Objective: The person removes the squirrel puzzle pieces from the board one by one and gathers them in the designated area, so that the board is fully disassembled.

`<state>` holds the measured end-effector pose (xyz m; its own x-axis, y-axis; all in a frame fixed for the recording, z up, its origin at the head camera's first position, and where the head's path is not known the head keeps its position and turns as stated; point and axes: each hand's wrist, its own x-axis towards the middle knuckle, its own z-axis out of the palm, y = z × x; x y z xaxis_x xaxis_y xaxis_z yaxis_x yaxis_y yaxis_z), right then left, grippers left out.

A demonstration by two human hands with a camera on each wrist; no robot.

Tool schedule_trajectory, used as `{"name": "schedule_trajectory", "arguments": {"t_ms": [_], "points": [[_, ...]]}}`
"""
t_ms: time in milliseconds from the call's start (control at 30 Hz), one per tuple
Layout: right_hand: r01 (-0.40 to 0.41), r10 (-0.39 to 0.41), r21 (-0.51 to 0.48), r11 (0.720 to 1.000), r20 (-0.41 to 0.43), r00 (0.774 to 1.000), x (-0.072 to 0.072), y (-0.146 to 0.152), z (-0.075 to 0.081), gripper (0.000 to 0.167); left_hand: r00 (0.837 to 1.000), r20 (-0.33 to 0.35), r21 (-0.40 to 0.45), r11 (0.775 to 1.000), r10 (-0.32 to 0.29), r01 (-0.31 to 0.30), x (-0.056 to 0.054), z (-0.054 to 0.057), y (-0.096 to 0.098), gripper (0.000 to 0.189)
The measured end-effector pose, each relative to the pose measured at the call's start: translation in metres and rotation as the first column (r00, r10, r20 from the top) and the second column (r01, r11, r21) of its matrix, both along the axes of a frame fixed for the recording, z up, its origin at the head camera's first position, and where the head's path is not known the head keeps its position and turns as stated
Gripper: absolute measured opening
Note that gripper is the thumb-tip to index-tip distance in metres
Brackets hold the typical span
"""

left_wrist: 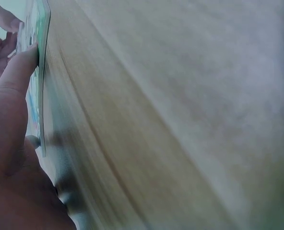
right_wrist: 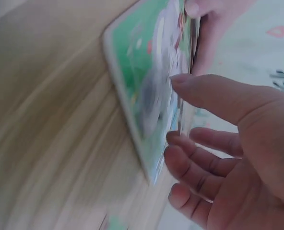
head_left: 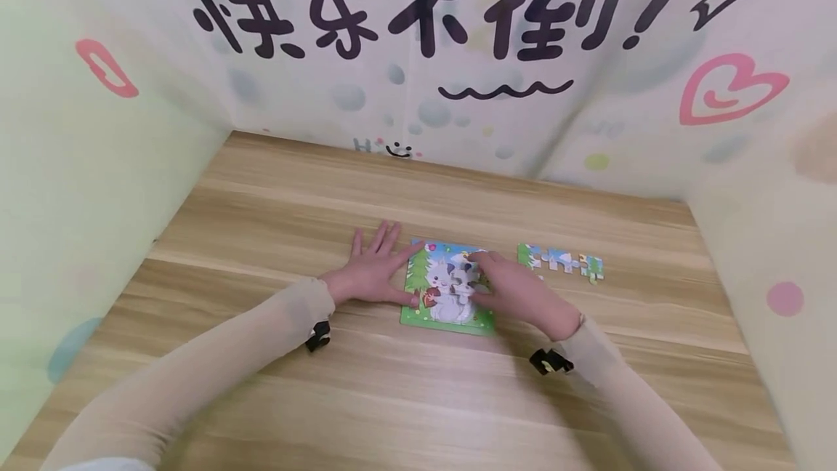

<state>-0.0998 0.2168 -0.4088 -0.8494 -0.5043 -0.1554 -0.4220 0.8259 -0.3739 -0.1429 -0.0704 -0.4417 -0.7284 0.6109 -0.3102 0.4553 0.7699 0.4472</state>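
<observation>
A jigsaw puzzle [head_left: 447, 307] with light-coloured cartoon animals on a green and blue ground lies on the table. My left hand [head_left: 371, 276] is spread flat at its left side, with thumb and forefinger resting on the puzzle's edge; the left wrist view shows that thumb pressing the border. Over the right half, my right hand [head_left: 523, 293] pinches a puzzle piece [right_wrist: 181, 115] between thumb and bent fingertips, close against the picture. The piece's printed face is mostly hidden. Several loose puzzle pieces [head_left: 561, 260] lie right of the puzzle, partly behind the right hand.
The wood-grain table [head_left: 405, 398] is bounded by a patterned cloth [head_left: 405, 107] at the back and both sides. Both wrists wear dark straps, the left strap [head_left: 318, 336] and right strap [head_left: 551, 361], over light sleeves.
</observation>
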Motion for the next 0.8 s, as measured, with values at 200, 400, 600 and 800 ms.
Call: {"name": "schedule_trajectory", "arguments": {"t_ms": [200,400,600,800], "points": [[0.025,-0.031,-0.103,0.994,-0.048,0.998,0.009,0.044,-0.006,0.063,1.000,0.005,0.011,1.000,0.012,-0.012,0.000,-0.002,0.000,0.112],[0.054,-0.057,-0.055,0.997,-0.055,0.997,0.016,0.082,0.000,0.060,1.000,0.010,0.014,1.000,0.017,-0.018,0.001,0.002,-0.002,0.111],[0.075,-0.078,-0.064,0.995,-0.036,0.996,0.024,0.112,0.005,0.057,1.000,0.013,0.025,1.000,0.015,-0.015,0.002,0.002,-0.001,0.110],[0.083,-0.087,-0.110,0.990,-0.033,0.996,0.027,0.134,0.005,0.049,1.000,0.014,0.034,0.999,0.016,-0.017,0.000,-0.006,0.000,0.111]]}}
